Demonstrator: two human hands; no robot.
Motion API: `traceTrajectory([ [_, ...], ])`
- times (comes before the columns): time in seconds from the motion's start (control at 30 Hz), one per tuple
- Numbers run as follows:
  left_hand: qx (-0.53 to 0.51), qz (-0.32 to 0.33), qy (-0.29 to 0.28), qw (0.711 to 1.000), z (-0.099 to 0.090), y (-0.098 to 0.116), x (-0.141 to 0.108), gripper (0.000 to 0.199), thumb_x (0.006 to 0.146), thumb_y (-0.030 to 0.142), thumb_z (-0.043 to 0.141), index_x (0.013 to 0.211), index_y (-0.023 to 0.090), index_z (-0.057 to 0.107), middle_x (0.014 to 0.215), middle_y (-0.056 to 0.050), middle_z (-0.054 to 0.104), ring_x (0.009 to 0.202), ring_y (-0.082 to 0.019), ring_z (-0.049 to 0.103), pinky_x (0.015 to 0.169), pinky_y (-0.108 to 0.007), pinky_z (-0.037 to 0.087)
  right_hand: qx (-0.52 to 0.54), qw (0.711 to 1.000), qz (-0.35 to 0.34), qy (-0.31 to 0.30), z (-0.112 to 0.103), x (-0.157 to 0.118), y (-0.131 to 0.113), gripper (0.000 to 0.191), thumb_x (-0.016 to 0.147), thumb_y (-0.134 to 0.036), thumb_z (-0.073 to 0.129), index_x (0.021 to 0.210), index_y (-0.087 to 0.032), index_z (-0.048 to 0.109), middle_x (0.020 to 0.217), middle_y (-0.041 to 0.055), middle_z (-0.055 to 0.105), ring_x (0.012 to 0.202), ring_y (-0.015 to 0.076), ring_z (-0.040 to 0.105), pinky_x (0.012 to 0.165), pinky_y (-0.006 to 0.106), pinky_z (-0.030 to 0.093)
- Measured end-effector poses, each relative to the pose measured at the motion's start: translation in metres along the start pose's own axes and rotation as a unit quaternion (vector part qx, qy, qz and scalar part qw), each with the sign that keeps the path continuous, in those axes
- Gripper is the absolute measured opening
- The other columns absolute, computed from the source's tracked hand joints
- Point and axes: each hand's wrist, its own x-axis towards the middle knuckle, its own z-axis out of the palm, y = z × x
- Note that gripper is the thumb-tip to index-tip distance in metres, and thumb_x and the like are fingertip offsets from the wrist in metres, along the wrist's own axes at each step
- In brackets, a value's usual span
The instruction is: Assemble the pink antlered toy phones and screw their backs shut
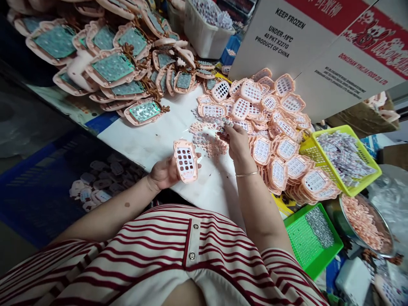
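Observation:
My left hand [165,172] grips a pink plastic toy-phone casing [185,161] by its side, above the front part of the white tabletop. Rows of dark holes show in the casing's pale keypad area. Over the small pink and white pieces [210,142] in the middle of the table, my right hand [237,138] has its fingers bent together. What lies between those fingertips is too small to make out. Just beyond and to the right of that hand is a heap of similar pink casings [251,91] with pale keypads.
Casings with green circuit boards [113,68] are piled at the back left. A cardboard box [296,46] stands behind. On the right are a yellow basket [376,170] of small packets, a green tray [299,244] with screws and a metal bowl [390,238]. A blue crate [28,191] sits below left.

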Motion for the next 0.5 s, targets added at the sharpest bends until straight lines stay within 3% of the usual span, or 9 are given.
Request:
traceTrajectory([
  [0.07, 0.005, 0.001, -0.001, 1.0, 0.0, 0.0, 0.0, 0.099, 0.062, 0.043, 0.089, 0.149, 0.025, 0.046, 0.13, -0.014, 0.069, 0.106, -0.033, 0.071, 0.094, -0.046, 0.052, 0.222, 0.973, 0.056, -0.022, -0.001, -0.017, 0.001, 0.02, 0.088, -0.04, 0.059, 0.082, -0.022, 0.053, 0.08, -0.0007, 0.064, 0.077, 0.0131, 0.07, 0.073, 0.026, 0.055],
  [0.13, 0.013, 0.002, 0.0, 1.0, -0.002, 0.0, 0.0, 0.099, 0.062, 0.043, 0.088, 0.15, 0.024, 0.045, 0.132, -0.015, 0.068, 0.107, -0.035, 0.07, 0.096, -0.049, 0.05, 0.343, 0.934, 0.089, -0.037, 0.0, -0.034, 0.001, 0.029, 0.078, -0.043, 0.074, 0.078, -0.022, 0.054, 0.073, -0.0042, 0.061, 0.073, 0.0112, 0.069, 0.071, 0.024, 0.056],
  [0.33, 0.03, 0.011, 0.016, 0.999, -0.006, 0.0, 0.001, 0.091, 0.066, 0.045, 0.084, 0.146, 0.02, 0.048, 0.131, -0.015, 0.068, 0.115, -0.038, 0.066, 0.103, -0.052, 0.046, 0.416, 0.898, 0.113, -0.092, 0.006, -0.067, -0.007, 0.033, 0.071, -0.044, 0.082, 0.078, -0.022, 0.058, 0.068, -0.0057, 0.061, 0.076, 0.0127, 0.07, 0.069, 0.024, 0.057],
  [0.5, 0.049, 0.026, 0.003, 0.998, -0.004, 0.002, -0.002, 0.101, 0.059, 0.051, 0.087, 0.146, 0.02, 0.048, 0.132, -0.018, 0.067, 0.117, -0.041, 0.065, 0.101, -0.054, 0.047, 0.442, 0.891, 0.091, -0.052, 0.015, -0.086, -0.002, 0.025, 0.07, -0.032, 0.083, 0.083, -0.021, 0.064, 0.083, -0.0042, 0.069, 0.076, 0.0069, 0.065, 0.071, 0.019, 0.055],
])
